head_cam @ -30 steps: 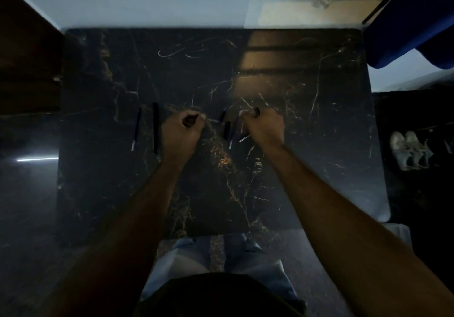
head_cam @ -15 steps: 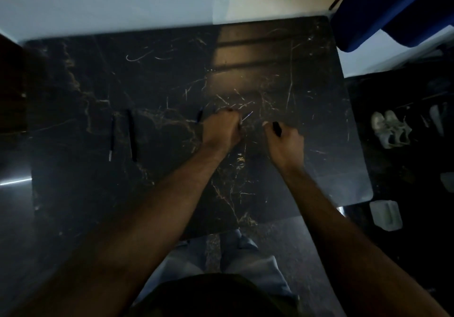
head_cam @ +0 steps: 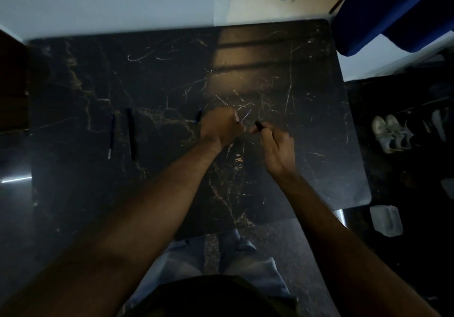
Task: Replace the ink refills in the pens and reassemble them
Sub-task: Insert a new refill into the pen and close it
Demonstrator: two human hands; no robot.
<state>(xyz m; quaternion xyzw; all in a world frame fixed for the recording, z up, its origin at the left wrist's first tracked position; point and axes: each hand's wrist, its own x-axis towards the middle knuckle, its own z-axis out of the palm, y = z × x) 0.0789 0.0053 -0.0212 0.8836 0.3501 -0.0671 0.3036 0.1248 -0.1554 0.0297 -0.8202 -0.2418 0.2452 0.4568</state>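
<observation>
Over the middle of the dark marble table (head_cam: 307, 159), a thin refill (head_cam: 245, 115) juts from the fisted left hand (head_cam: 221, 127) — just beside it, the right hand (head_cam: 277, 147) pinches a black pen barrel (head_cam: 259, 124). Far left lie another refill (head_cam: 111, 133) and pen (head_cam: 131, 132) — side by side.

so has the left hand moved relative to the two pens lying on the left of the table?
Yes. The left hand has gone right, away from the two pens, which lie where they were on the table.
</observation>
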